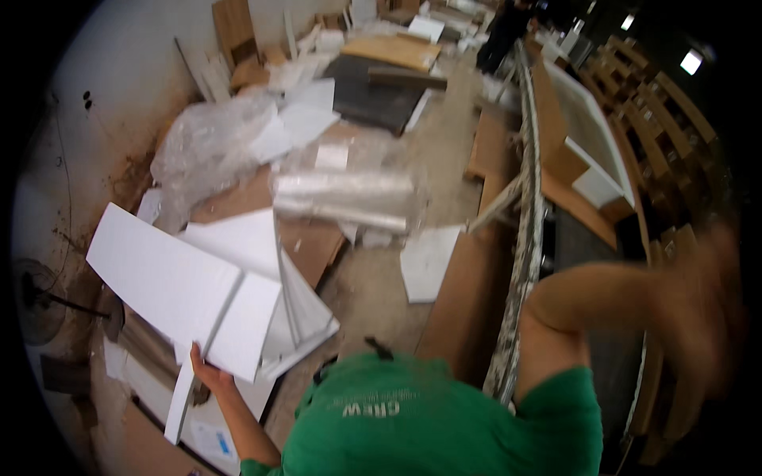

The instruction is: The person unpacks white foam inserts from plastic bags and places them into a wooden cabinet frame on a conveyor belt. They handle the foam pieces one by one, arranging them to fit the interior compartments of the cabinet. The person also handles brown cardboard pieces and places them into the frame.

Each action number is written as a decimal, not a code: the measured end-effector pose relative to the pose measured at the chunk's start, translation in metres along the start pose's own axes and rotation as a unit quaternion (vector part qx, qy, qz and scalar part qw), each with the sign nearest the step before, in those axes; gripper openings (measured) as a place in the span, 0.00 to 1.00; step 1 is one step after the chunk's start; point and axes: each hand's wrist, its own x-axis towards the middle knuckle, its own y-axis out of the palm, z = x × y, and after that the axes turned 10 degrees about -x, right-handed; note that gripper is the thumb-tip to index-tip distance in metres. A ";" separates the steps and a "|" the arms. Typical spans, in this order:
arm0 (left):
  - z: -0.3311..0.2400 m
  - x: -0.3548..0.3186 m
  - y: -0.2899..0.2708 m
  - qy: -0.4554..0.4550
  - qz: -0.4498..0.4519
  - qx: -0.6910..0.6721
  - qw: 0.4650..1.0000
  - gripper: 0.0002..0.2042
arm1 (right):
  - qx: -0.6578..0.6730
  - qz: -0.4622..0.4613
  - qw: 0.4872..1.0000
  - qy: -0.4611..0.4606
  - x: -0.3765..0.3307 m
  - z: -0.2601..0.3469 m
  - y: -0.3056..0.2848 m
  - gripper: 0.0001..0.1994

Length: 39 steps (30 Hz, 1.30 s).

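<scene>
Here the left hand [208, 373] holds a big white foam board [182, 289] by its bottom edge, fingers wrapped around it, above the messy floor [373, 285]. The right hand [698, 317] is too blurry; I cannot tell about its fingers.

Below you is a dusty concrete floor [373, 285]. On it lie brown cardboard sheets [309, 238], white foam boards [429, 262], a heap of clear plastic wrap [206, 143] and a dark panel [373, 99]. A long speckled stone slab [528, 238] stands on its edge at your right.
</scene>
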 end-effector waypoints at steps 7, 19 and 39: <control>-0.074 0.006 -0.060 0.004 0.008 -0.012 1.000 0.23 | -0.368 0.180 0.644 0.646 -0.481 -0.182 -0.025 0.13; -0.069 0.053 -0.142 -0.082 -0.170 0.016 0.982 0.26 | -0.266 0.506 0.438 0.694 -0.618 -0.131 0.164 0.22; 0.036 0.104 -0.170 -0.149 -0.200 0.102 0.963 0.29 | -0.094 0.335 0.492 0.798 -0.691 -0.166 0.153 0.26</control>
